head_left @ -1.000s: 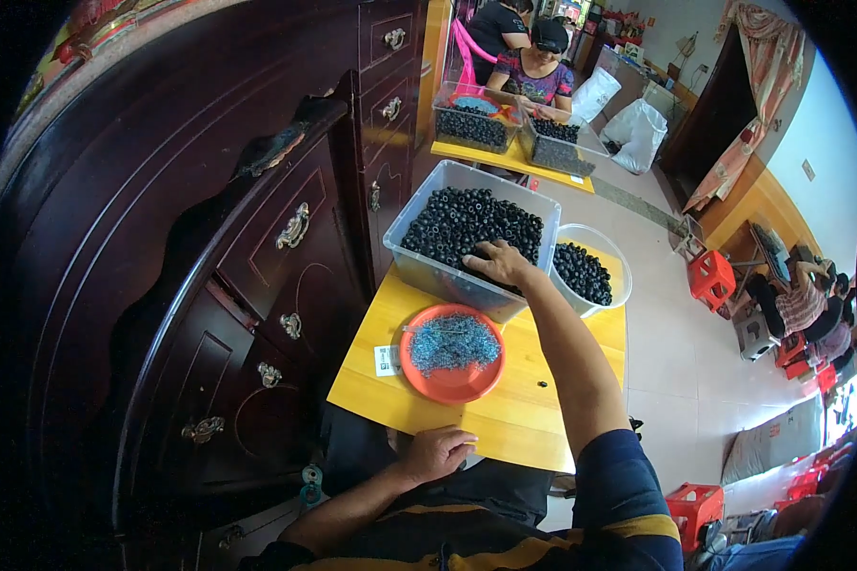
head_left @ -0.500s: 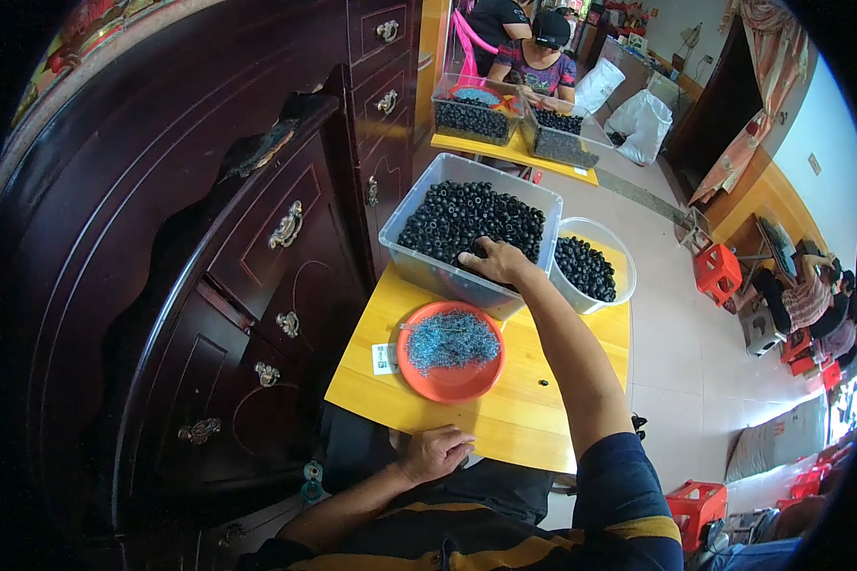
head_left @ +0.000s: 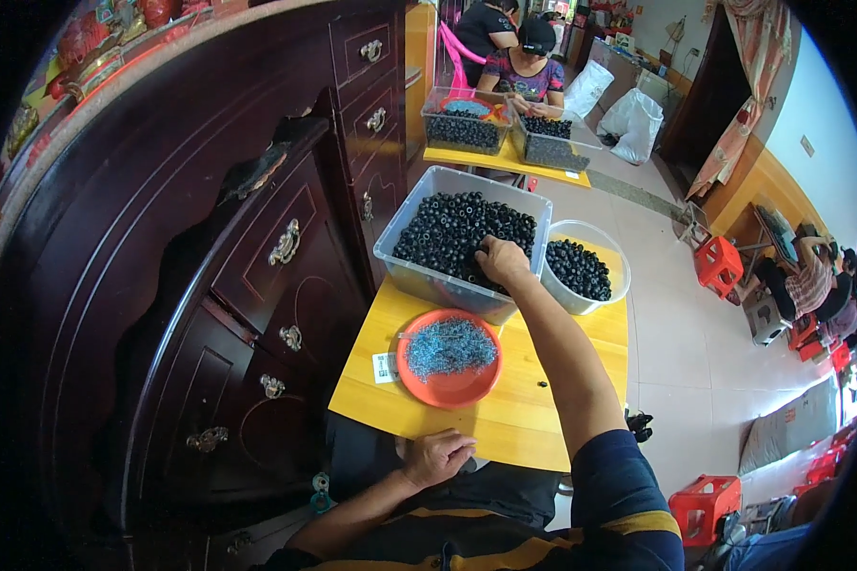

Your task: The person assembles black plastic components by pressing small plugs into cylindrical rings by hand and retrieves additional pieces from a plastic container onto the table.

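My right hand (head_left: pixel 505 262) reaches into a clear plastic bin (head_left: pixel 405 271) heaped with small, round, hollow black pieces (head_left: pixel 457 224). Its fingers are bent closed, with the tips down among the pieces, so what they grip is hidden. My left hand (head_left: pixel 438 457) lies at the near edge of the yellow table (head_left: pixel 505 428), curled in a loose fist; its inside cannot be seen. Between my hands and the bin sits a red-orange round dish (head_left: pixel 448 392) holding a pile of tiny bluish, shiny bits (head_left: pixel 448 344).
A round clear tub (head_left: pixel 586 300) of similar black pieces stands right of the bin. One black piece (head_left: pixel 543 383) lies loose on the table. Dark wooden drawers (head_left: pixel 286 243) rise at the left. Beyond, a person (head_left: pixel 533 76) sits behind another yellow table (head_left: pixel 457 157) with more bins.
My right hand has shifted slightly within the bin; its fingers now bend down more steeply into the black pieces. My left hand stays at the table edge. The whole view has tilted slightly.
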`<state>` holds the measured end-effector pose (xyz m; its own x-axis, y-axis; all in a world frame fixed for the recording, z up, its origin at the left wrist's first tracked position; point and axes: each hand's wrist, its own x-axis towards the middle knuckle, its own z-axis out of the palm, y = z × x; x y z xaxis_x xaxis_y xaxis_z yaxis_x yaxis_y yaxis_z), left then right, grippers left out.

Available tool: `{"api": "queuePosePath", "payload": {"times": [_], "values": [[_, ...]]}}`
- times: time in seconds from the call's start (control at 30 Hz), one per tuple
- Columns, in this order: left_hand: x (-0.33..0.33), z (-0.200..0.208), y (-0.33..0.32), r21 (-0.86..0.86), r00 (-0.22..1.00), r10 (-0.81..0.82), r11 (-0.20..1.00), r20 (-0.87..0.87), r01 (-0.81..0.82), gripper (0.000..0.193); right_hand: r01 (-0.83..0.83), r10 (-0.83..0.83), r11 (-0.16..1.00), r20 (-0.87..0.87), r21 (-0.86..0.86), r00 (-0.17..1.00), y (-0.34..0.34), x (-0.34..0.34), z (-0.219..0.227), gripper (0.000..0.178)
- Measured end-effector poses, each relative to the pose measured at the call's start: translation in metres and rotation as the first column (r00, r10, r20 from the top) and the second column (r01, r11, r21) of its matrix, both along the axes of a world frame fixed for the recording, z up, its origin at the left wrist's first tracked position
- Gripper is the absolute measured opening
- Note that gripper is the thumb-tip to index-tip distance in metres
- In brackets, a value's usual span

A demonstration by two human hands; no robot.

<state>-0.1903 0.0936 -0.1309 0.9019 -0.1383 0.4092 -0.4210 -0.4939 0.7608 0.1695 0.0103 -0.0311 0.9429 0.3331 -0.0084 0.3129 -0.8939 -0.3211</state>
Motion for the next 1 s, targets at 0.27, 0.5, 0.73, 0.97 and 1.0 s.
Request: {"api": "queuePosePath", "payload": {"times": [0.27, 0.5, 0.73, 0.97, 1.0], "values": [[-0.003, -0.004, 0.000, -0.014, 1.000, -0.010, 1.000, 0.000, 0.010, 0.012, 0.055, -0.105, 0.910, 0.101, 0.412, 0.989, -0.009, 0.014, -0.007, 0.046], [-0.004, 0.000, 0.000, -0.061, 0.999, -0.020, 0.998, -0.038, 0.018, 0.012, 0.327, 0.103, 0.358, -0.385, 0.875, 0.917, -0.022, 0.013, 0.030, 0.024], [-0.008, -0.010, -0.004, -0.104, 1.000, -0.007, 0.995, -0.012, 0.006, 0.013, 0.325, 0.316, -0.007, -0.306, 0.946, 0.898, -0.074, -0.053, 0.091, 0.019], [0.014, 0.014, -0.021, 0.034, 0.998, 0.036, 0.999, -0.047, -0.035, 0.042, 0.317, 0.136, -0.064, -0.306, 0.946, 0.942, -0.151, -0.141, 0.038, 0.021], [0.023, 0.013, -0.023, 0.060, 0.999, 0.050, 0.997, 0.010, -0.051, 0.052, 0.331, 0.098, -0.052, -0.325, 0.942, 0.941, -0.154, -0.151, 0.020, 0.019]]}}
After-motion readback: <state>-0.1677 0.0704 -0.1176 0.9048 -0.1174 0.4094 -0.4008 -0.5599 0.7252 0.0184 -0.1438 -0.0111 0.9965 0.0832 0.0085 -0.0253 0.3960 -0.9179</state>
